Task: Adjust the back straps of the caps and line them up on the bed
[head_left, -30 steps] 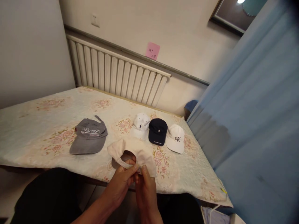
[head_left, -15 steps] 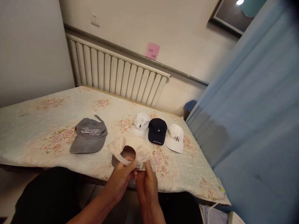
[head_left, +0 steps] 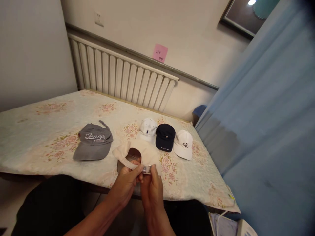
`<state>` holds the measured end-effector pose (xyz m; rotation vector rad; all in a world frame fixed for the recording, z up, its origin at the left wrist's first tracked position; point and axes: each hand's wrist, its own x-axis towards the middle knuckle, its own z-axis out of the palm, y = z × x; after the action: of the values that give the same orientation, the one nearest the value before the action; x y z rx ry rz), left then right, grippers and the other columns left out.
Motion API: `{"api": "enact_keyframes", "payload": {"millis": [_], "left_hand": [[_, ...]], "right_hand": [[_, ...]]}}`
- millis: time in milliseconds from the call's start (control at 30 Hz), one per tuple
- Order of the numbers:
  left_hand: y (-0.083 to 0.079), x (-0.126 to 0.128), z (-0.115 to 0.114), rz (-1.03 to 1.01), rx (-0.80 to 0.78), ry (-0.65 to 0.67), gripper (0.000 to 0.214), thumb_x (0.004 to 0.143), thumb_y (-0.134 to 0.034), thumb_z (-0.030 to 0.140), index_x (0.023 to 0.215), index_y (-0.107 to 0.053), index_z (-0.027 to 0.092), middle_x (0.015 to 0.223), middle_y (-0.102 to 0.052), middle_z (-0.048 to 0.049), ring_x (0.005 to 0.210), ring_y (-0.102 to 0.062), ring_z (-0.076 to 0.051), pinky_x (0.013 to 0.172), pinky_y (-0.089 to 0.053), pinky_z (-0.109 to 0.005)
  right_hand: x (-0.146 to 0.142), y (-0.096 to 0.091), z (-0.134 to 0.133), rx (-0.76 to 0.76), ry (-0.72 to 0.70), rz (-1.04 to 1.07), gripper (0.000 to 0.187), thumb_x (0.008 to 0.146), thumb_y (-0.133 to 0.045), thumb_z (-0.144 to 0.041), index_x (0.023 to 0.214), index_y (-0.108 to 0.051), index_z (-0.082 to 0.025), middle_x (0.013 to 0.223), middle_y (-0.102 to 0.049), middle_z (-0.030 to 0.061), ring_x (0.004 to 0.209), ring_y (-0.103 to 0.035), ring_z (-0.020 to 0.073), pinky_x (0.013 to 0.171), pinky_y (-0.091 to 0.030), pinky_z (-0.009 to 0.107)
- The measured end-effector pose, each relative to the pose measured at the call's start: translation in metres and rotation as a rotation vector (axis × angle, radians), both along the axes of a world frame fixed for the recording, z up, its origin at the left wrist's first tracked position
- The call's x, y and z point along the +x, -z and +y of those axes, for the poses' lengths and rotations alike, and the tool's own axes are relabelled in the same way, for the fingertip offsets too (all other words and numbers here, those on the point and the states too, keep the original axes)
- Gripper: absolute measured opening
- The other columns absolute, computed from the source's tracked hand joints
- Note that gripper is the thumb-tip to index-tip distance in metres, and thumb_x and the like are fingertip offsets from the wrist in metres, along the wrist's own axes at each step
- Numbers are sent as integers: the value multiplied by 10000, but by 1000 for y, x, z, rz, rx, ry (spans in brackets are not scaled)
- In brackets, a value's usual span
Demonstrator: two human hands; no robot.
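A cream cap (head_left: 145,153) lies at the near edge of the table, its back opening towards me. My left hand (head_left: 128,183) pinches the cap's back strap just left of the metal buckle (head_left: 147,169). My right hand (head_left: 152,188) is closed on the strap right at the buckle, thumb on top. Both hands meet at the table's front edge. Behind the cream cap sit a white cap (head_left: 148,127), a navy cap (head_left: 165,136) and a white cap with a black logo (head_left: 183,148). A grey cap with white lettering (head_left: 93,145) lies to the left.
The table wears a pale floral cloth (head_left: 44,131). A white radiator (head_left: 120,77) runs along the back wall under a pink note (head_left: 160,53). A blue curtain (head_left: 265,124) hangs close on the right. A white object (head_left: 244,227) lies on the floor at lower right.
Both hands and the strap have risen slightly towards the cap. The buckle, covered by my fingers a second ago, now shows between my thumbs.
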<state>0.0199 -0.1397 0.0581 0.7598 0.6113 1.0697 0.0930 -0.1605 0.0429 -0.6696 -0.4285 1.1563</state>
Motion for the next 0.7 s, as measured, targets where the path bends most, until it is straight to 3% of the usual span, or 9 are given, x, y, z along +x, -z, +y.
{"api": "enact_keyframes", "payload": {"millis": [200, 333, 533, 700], "left_hand": [[0, -4, 3, -82, -29, 1, 216, 760, -668, 304, 689, -508, 178, 524, -491, 66, 500, -454, -75, 536, -394, -206], [-1, -5, 4, -147, -43, 2, 196, 764, -673, 308, 715, -551, 162, 589, -545, 41, 536, -493, -84, 548, -423, -217], [3, -4, 0, -213, -150, 24, 412, 826, -542, 498, 993, -637, 134, 973, -678, -104, 891, -615, -200, 810, -485, -332], [3, 0, -4, -134, -95, 34, 278, 785, -643, 380, 913, -674, 136, 977, -693, -92, 963, -612, -206, 899, -448, -332]], "right_hand": [[7, -6, 4, 35, -164, 137, 353, 879, -464, -405, 1025, -632, -132, 857, -702, 82, 631, -587, 156, 584, -474, 292], [8, -7, 3, 15, -138, 193, 327, 884, -472, -378, 1035, -633, -136, 857, -711, 72, 627, -596, 145, 572, -470, 268], [6, -7, 5, 15, -79, 180, 346, 875, -496, -398, 1064, -624, -138, 972, -710, 82, 911, -644, 172, 913, -461, 343], [4, -5, 4, 11, -30, 168, 305, 854, -537, -364, 1060, -634, -160, 1055, -696, 70, 1027, -617, 181, 1037, -372, 371]]}}
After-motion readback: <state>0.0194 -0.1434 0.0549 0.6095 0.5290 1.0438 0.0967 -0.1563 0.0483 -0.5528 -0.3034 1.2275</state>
